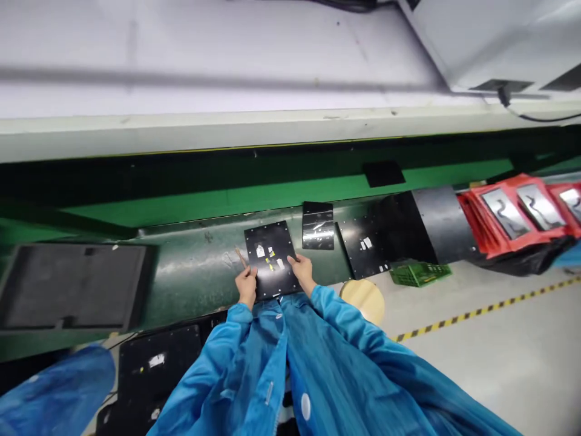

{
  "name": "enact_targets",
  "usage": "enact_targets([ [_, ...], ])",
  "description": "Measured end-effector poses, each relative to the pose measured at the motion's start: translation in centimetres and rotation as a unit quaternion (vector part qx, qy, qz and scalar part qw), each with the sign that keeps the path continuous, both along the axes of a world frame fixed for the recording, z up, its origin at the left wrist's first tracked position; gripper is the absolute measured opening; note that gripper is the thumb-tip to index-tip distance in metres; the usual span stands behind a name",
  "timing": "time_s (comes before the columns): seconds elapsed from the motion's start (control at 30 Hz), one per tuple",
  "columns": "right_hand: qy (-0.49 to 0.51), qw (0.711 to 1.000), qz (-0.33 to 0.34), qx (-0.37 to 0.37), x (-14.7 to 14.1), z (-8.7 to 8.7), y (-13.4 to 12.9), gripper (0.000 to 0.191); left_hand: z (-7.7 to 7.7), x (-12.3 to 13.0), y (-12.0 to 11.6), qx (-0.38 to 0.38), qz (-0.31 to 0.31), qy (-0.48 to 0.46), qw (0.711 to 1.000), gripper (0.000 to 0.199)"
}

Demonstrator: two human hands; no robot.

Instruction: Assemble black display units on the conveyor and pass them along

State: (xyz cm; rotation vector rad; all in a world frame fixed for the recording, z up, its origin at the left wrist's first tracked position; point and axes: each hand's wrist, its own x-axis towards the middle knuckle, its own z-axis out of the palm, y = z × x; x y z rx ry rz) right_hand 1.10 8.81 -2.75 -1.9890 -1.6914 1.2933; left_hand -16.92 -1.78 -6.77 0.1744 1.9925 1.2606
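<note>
A black rectangular panel (271, 242) with white and yellow labels lies at the near edge of the green bench (195, 266). My left hand (247, 284) is closed at the panel's left edge, with a thin brownish tool (241, 258) sticking up from its fingers. Gripping the panel's right edge, my right hand (302, 272) has its thumb on top. A smaller glossy black plate (318, 227) rests just right of the panel, apart from it.
Further right are more black panels (372, 242), a green crate (420, 274) and red sleeves with metal plates (512, 215). A round wooden stool (363, 298) stands beside my right sleeve. A dark tray (77, 284) is at the left. A white shelf (204, 127) spans above.
</note>
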Motion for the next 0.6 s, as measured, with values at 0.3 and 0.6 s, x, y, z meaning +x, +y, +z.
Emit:
enact_targets([
  [0.3,-0.156,0.985,0.059,0.032,2.5,-1.7,-0.4,0.035,1.1,0.9,-0.9,-0.191,-0.157,0.256,0.934,0.038],
  [0.6,-0.066,0.995,0.002,-0.079,1.2,-2.5,2.5,0.036,1.6,-1.2,1.8,-0.158,-0.182,0.187,0.952,0.025],
])
